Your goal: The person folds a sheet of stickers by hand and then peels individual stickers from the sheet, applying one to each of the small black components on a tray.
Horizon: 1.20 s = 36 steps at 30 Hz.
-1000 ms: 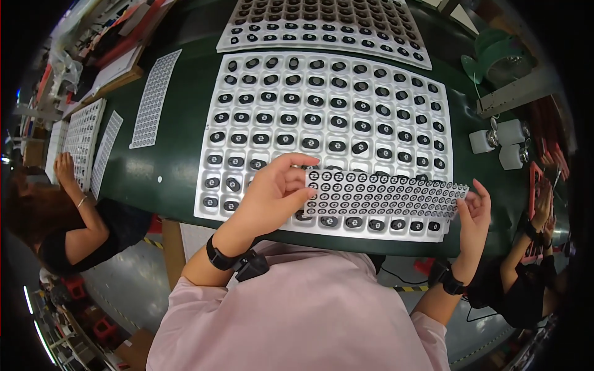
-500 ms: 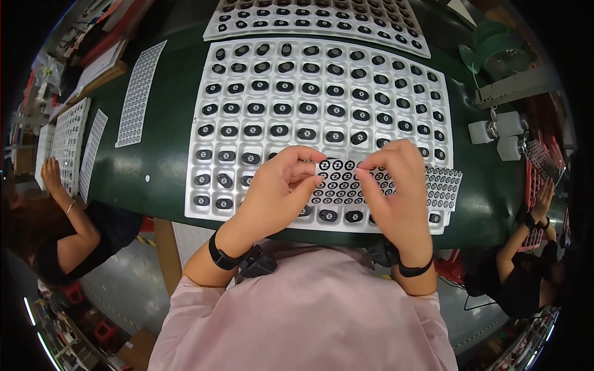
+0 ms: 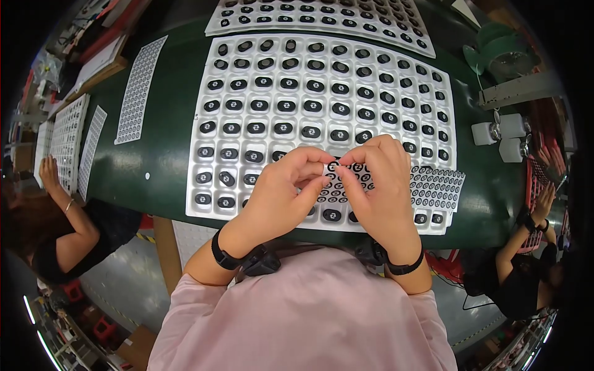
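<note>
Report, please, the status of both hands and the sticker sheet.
Left hand pinching sticker sheet, left end. Right hand at sheet's upper edge. Sheet and hands hide part of white tray.

I've got left hand (image 3: 281, 193) pinching left end of sticker sheet (image 3: 436, 188), right hand (image 3: 385, 195) right up beside it, fingertips at sheet's top edge. Big white tray (image 3: 216, 166) of black oval pieces (image 3: 314, 86) under both.

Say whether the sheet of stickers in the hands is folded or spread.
Spread: the sheet extends from the left hand past the right hand, its rows showing on either side.
</note>
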{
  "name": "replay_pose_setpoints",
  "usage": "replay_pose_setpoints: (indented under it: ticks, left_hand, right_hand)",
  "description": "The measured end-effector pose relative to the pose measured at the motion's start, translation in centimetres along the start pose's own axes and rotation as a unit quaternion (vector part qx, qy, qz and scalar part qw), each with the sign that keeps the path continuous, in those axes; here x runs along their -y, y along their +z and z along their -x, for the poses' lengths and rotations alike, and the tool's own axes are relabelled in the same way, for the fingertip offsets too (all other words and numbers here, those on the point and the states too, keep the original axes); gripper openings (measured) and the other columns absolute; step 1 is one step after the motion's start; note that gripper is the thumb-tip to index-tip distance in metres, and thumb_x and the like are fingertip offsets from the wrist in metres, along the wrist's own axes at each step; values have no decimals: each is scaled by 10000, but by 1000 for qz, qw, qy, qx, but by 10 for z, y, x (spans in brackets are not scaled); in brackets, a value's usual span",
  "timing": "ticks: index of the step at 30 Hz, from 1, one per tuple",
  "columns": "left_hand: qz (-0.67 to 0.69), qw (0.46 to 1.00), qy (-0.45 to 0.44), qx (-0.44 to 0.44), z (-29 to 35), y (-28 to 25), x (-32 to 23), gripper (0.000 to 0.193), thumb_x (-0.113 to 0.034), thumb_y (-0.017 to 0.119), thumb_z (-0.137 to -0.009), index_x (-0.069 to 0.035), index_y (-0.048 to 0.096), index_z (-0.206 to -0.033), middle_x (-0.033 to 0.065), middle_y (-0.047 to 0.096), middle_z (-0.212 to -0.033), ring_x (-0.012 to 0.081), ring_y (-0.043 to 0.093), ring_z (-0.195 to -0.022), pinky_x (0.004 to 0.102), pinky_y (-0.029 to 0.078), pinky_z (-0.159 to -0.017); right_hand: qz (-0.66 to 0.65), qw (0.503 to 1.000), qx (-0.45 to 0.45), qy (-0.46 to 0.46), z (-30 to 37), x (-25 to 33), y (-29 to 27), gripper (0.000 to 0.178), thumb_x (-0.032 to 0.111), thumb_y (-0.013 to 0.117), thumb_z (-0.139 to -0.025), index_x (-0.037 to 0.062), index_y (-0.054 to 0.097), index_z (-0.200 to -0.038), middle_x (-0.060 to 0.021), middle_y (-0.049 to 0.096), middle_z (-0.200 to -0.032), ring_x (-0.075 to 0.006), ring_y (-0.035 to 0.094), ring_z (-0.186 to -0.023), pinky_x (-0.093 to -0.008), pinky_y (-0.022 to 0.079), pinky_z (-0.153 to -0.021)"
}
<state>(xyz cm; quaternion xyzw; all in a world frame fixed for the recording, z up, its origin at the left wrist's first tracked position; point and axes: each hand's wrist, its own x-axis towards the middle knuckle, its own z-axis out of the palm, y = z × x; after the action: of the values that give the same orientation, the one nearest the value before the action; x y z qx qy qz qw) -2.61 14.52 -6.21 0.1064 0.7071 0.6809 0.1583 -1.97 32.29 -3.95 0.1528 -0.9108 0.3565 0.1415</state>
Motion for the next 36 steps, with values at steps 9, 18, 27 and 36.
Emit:
replay_pose_setpoints:
  ticks: [9,18,27,36]
  left_hand:
    - [10,1000,-26,8,-2,0,0,258,12,592,-878,5,551,-1133,93,693,-909,115,662,-850,230,494,-668]
    - [-16,999,-43,5,-6,-1,-6,319,-2,612,-875,-4,524,-1181,124,690,-950,159,677,-833,263,517,-683]
    - [-440,893,94,34,-26,-17,-56,256,-181,674,-837,-38,611,-1040,142,677,-850,279,670,-760,340,513,-629]
    - [-483,854,121,151,-147,31,-72,200,-188,667,-824,-38,653,-955,104,670,-832,249,646,-777,359,507,-690]
  right_hand:
    - [12,1000,-16,-10,3,0,3,147,54,694,-758,73,586,-856,-67,520,-867,-252,507,-856,-355,356,-770]
    - [-49,998,-28,9,20,-11,-10,134,12,672,-772,46,562,-842,-80,502,-860,-226,498,-835,-323,379,-781]
    - [-138,985,-39,92,57,-34,-42,126,-40,641,-776,22,547,-833,-61,480,-855,-178,480,-806,-270,392,-747]
    - [-197,974,-44,102,70,-42,-64,116,-20,642,-780,24,547,-830,-61,483,-861,-171,477,-806,-265,387,-751]
